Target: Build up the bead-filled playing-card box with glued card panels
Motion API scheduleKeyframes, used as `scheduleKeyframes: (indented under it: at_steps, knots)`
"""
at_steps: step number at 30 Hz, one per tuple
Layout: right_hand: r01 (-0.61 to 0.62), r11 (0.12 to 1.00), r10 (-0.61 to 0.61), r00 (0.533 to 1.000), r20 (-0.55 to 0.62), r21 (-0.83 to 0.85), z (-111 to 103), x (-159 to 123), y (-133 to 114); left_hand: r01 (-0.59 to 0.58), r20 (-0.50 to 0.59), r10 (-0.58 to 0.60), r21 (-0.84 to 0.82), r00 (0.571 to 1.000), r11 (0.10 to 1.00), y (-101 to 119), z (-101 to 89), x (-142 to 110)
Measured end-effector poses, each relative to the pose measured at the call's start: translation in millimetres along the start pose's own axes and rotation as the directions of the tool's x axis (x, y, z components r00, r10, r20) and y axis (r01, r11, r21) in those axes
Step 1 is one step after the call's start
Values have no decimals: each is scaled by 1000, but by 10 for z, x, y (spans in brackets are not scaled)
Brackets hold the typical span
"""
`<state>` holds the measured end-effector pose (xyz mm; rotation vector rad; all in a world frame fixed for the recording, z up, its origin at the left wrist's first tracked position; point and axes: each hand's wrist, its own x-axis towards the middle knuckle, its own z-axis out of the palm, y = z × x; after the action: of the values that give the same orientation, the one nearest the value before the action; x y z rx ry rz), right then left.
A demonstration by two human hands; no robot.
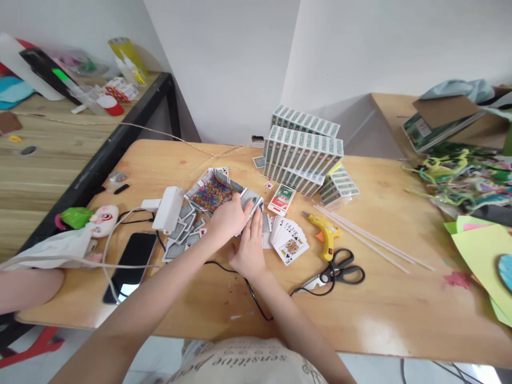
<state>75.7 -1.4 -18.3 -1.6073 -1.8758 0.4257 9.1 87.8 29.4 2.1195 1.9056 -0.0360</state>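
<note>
A box built from playing cards (212,191) sits at the middle of the table, with grey patterned card backs on its walls and a multicoloured inside. My left hand (229,217) is closed on the box's right end, fingertips on the grey cards (248,198). Close beside it, my right hand (248,253) presses its fingers together against the same end from the near side. The exact fingertip contact is partly hidden. Loose face-down cards (182,232) lie to the left of my hands. A fan of face-up cards (290,242) lies to the right.
Card boxes (304,152) are stacked at the back, with a single card box (282,200) before them. A yellow glue gun (326,234), black-handled scissors (346,266) and clear glue sticks (368,237) lie right. A phone (131,264) and white cable lie left, near another person's arm (32,290).
</note>
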Motion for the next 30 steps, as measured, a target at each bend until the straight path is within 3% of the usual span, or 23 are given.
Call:
scheduleKeyframes:
  at_steps: [30]
  knots:
    - [-13, 1000, 14, 999, -37, 25, 40, 4, -13, -91, -92, 95, 41, 991, 995, -42, 67, 16]
